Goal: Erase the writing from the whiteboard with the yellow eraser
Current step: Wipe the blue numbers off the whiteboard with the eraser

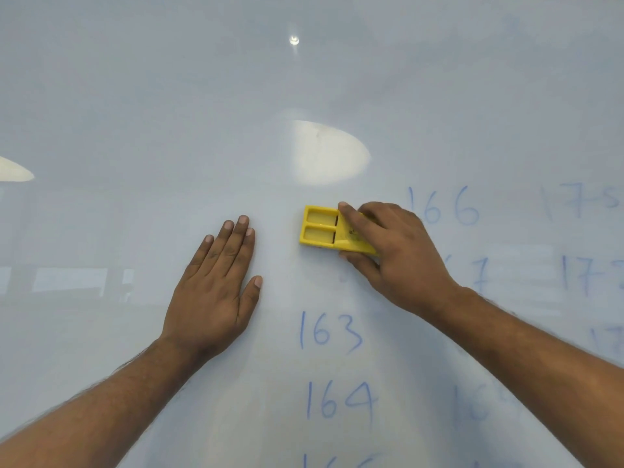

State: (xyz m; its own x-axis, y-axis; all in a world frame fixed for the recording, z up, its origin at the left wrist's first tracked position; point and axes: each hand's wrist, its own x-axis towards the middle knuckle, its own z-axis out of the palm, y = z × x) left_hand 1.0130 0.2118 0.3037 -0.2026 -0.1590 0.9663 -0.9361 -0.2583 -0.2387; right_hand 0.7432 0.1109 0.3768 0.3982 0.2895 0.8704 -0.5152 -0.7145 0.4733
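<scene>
Right hand (pixel 401 251), fingers curled round yellow eraser (pixel 324 230) on whiteboard (pixel 135 130); left hand (pixel 216 288) flat, fingers straight, holding nothing; keep eraser flat, sweep right and near over blue numbers (pixel 329 332).

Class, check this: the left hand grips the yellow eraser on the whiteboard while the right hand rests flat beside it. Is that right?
Not quite: the hands are swapped. In the head view, the right hand grips the yellow eraser on the whiteboard, while the left hand rests flat beside it.

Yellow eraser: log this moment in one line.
right hand grips yellow eraser | left hand flat on whiteboard | writing remains
</scene>
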